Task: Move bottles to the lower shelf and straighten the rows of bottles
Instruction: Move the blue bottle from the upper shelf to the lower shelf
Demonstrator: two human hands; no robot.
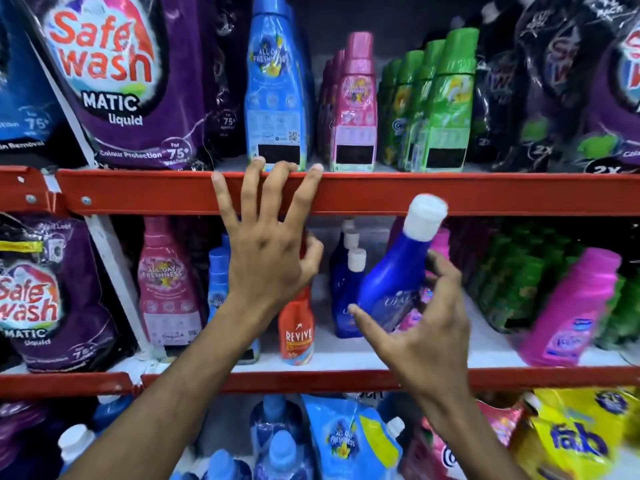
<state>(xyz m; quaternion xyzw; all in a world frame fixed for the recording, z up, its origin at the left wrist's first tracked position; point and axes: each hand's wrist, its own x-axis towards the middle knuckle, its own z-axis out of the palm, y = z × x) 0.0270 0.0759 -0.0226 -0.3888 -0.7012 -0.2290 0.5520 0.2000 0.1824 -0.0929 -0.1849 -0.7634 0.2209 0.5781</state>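
Note:
My right hand [426,341] wraps loosely around a dark blue bottle with a white cap [398,268], thumb behind it and index finger in front. The bottle leans to the right over the middle shelf [346,355]. Two more dark blue bottles [346,299] stand just left of it, and a red Revive bottle [298,334] stands further left. My left hand [266,258] is spread, its fingertips resting on the red edge of the upper shelf [450,194]. It holds nothing. Its thumb is near the red bottle's top.
On the upper shelf stand a light blue bottle [273,91], a pink row [353,105] and a green row [446,98], with purple Safewash pouches [114,81] alongside. A magenta bottle [571,310] leans at the middle shelf's right. Pouches and blue bottles fill the bottom shelf [346,441].

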